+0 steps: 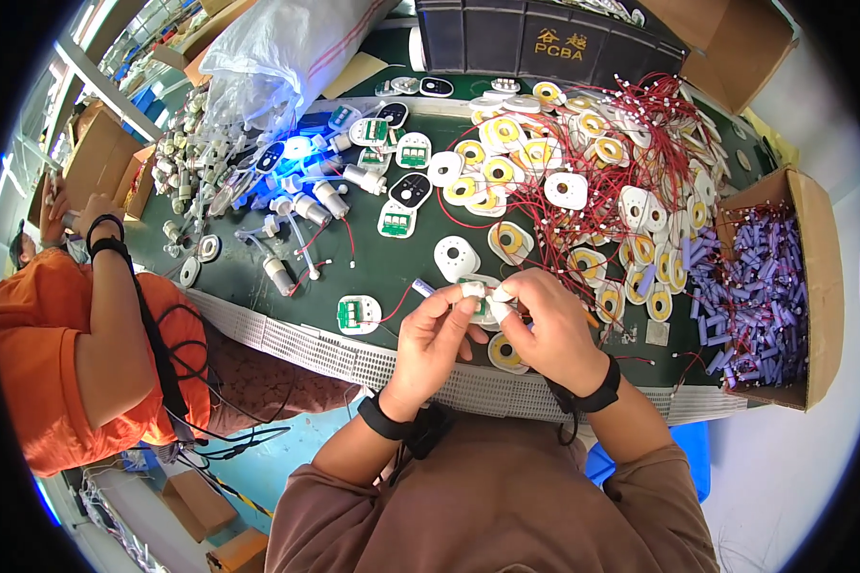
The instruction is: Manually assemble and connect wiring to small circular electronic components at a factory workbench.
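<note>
Above the near edge of the green tabletop, my two hands meet around a small white casing with a green circuit board (485, 310). The thumb and fingers of my left hand (432, 334) pinch its left side. My right hand (552, 323) has its fingertips closed at the other side, with white at their tips; fingers hide exactly what they grip. A purple battery cell (423, 287) with a red wire lies by my left fingers. To the left rests another white casing with a green board (351, 314). Just beyond my hands is a round white cover (457, 258).
Yellow-ringed white discs with red wires (511, 243) pile up at right. A cardboard box (820, 286) holds purple cells. Small cylindrical motors (311, 209) lie left, near a glowing blue light (297, 148). A black crate (545, 43) stands behind; an orange-clad co-worker (67, 353) sits left.
</note>
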Available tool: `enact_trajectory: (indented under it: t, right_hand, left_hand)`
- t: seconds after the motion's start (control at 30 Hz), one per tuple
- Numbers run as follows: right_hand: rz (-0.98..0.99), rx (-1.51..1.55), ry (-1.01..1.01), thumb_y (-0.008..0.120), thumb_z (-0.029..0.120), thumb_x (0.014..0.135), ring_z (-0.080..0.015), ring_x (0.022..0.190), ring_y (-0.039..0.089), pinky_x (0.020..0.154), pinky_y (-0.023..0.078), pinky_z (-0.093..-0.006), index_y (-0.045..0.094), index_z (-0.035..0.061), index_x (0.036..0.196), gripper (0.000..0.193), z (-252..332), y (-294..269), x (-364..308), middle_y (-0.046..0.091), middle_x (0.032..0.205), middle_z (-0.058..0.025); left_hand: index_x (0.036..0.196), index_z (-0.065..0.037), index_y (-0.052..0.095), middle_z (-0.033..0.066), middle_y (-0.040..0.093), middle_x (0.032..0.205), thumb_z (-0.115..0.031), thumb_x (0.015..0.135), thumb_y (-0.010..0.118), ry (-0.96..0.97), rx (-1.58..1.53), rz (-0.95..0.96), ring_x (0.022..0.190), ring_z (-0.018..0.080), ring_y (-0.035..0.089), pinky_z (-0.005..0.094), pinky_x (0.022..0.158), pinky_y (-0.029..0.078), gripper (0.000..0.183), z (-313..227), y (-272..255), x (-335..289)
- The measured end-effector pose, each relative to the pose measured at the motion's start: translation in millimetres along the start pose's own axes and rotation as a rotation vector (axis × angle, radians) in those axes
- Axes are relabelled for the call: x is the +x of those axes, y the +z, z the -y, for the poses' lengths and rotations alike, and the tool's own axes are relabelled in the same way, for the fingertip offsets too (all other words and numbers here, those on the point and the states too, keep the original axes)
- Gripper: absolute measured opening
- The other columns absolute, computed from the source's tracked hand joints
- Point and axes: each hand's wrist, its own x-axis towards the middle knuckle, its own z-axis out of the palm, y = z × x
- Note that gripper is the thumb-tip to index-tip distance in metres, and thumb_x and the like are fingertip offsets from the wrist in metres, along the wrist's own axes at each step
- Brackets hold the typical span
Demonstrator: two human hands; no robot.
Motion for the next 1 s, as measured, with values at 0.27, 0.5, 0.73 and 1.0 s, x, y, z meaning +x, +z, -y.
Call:
enact_trajectory:
  t: [0.27, 0.5, 0.73, 1.0]
  right_hand:
    - [0.053, -0.071, -0.006, 0.065, 0.006, 0.072, -0.0266, 0.072, 0.058, 0.060, 0.047, -0.0373, 0.052, 0.0038, 0.091, 0.023, 1.2, -5.1, 3.0, 0.058, 0.083, -0.0098]
    - [0.078, -0.251, -0.191, 0.066, 0.007, 0.070, -0.0224, 0.072, 0.055, 0.062, 0.047, -0.0342, 0.053, 0.0059, 0.087, 0.022, 4.6, -7.1, 9.4, 0.054, 0.081, -0.0059]
    - [0.074, -0.216, -0.192, 0.065, 0.005, 0.070, -0.0230, 0.072, 0.053, 0.062, 0.046, -0.0347, 0.053, 0.0052, 0.087, 0.020, 4.3, -6.2, 8.4, 0.053, 0.081, -0.0065]
    - [0.046, -0.040, -0.038, 0.062, 0.004, 0.074, -0.0307, 0.073, 0.056, 0.062, 0.046, -0.0400, 0.052, 0.0024, 0.087, 0.016, 3.9, -4.3, 4.1, 0.056, 0.080, -0.0120]
  left_hand:
    - [0.125, 0.001, 0.044, 0.0130, 0.064, 0.101, -0.005, 0.091, 0.051, -0.151, -0.173, -0.003, 0.081, 0.0152, 0.065, 0.0211, 0.055, 0.053, 0.035, -16.6, -7.7, 7.0]
    - [0.110, 0.004, 0.054, 0.0125, 0.064, 0.101, -0.005, 0.090, 0.052, -0.217, -0.193, 0.017, 0.085, 0.0207, 0.066, 0.0256, 0.063, 0.057, 0.023, -10.6, -11.3, 7.4]
    - [0.109, 0.004, 0.055, 0.0121, 0.064, 0.100, -0.005, 0.090, 0.052, -0.236, -0.214, -0.006, 0.084, 0.0201, 0.067, 0.0273, 0.067, 0.057, 0.021, -12.2, -11.0, 7.3]
    - [0.120, 0.004, 0.047, 0.0129, 0.064, 0.101, -0.003, 0.090, 0.054, -0.067, -0.146, -0.036, 0.088, 0.0160, 0.065, 0.0240, 0.070, 0.054, 0.032, -5.4, -1.0, 1.8]
